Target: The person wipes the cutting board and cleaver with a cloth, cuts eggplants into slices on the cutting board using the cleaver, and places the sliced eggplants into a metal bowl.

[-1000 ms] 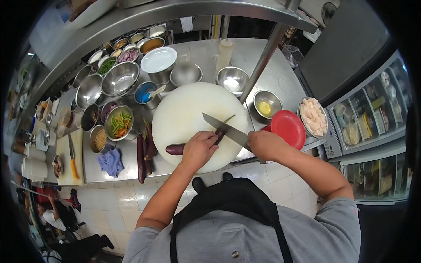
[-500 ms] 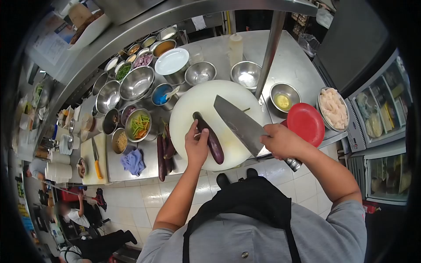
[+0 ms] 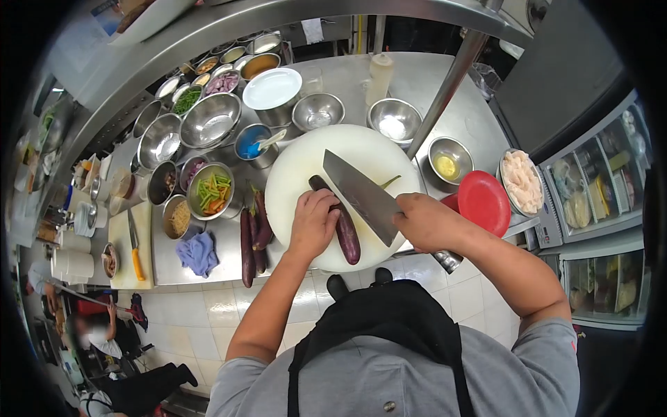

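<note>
A long dark purple eggplant [image 3: 347, 240] lies on the round white cutting board [image 3: 292, 163]. My left hand [image 3: 314, 221] is closed over its left side with curled fingers, holding it against the board. In my right hand [image 3: 429, 221] is the handle of a broad cleaver [image 3: 363, 198]. Its blade slants up and left, its edge close to the eggplant's upper part; whether they touch I cannot tell. A cut-off green stem [image 3: 390, 181] lies to the right of the blade. Several more eggplants [image 3: 248, 250] rest on the steel counter left of the board.
A blue cloth [image 3: 198, 255], a bowl of cut vegetables [image 3: 214, 193] and an orange-handled knife [image 3: 137, 260] are on the left. On the right are a red plate [image 3: 485, 203] and a bowl of pale raw pieces [image 3: 521, 182]. A steel post [image 3: 448, 90] rises behind the board.
My left hand has shifted from fingers stretched along the eggplant to curled over it. The cleaver has moved left, closer to the eggplant's upper end.
</note>
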`<control>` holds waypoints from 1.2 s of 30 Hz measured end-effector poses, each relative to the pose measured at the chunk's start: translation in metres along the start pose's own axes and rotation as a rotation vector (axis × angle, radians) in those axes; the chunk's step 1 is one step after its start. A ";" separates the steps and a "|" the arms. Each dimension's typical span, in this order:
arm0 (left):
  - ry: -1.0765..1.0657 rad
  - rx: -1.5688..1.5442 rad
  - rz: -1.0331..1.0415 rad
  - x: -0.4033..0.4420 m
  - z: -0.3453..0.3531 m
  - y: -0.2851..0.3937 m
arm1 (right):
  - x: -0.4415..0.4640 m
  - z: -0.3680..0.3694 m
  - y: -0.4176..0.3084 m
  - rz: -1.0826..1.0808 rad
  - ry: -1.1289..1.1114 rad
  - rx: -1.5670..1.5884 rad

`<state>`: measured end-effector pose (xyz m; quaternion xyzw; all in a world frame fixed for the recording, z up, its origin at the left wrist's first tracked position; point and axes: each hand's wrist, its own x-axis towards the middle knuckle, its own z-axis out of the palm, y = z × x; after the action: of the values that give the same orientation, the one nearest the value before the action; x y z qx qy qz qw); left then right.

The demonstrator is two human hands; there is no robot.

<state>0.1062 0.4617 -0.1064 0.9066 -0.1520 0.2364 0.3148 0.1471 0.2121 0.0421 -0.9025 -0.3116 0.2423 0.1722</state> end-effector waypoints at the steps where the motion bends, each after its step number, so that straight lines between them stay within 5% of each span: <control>1: -0.017 -0.031 0.008 -0.001 -0.002 -0.004 | 0.002 0.001 0.001 -0.194 0.020 -0.186; 5: -0.073 -0.086 0.027 -0.002 -0.015 -0.012 | 0.004 -0.017 -0.032 0.182 -0.099 0.097; 11: -0.091 -0.103 0.044 -0.001 -0.018 -0.020 | 0.009 -0.003 -0.030 0.151 0.018 0.059; 26: -0.127 -0.179 0.008 -0.004 -0.017 -0.023 | 0.041 -0.002 -0.042 0.030 -0.256 -0.232; 34: -0.148 -0.194 -0.012 -0.004 -0.019 -0.023 | 0.067 0.031 -0.049 -0.009 -0.025 -0.068; 36: -0.204 -0.220 -0.039 -0.004 -0.020 -0.026 | 0.057 0.028 -0.050 0.039 -0.120 -0.083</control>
<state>0.1067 0.4949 -0.1074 0.8887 -0.1903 0.1190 0.3997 0.1477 0.2909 0.0236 -0.8986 -0.3137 0.2862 0.1108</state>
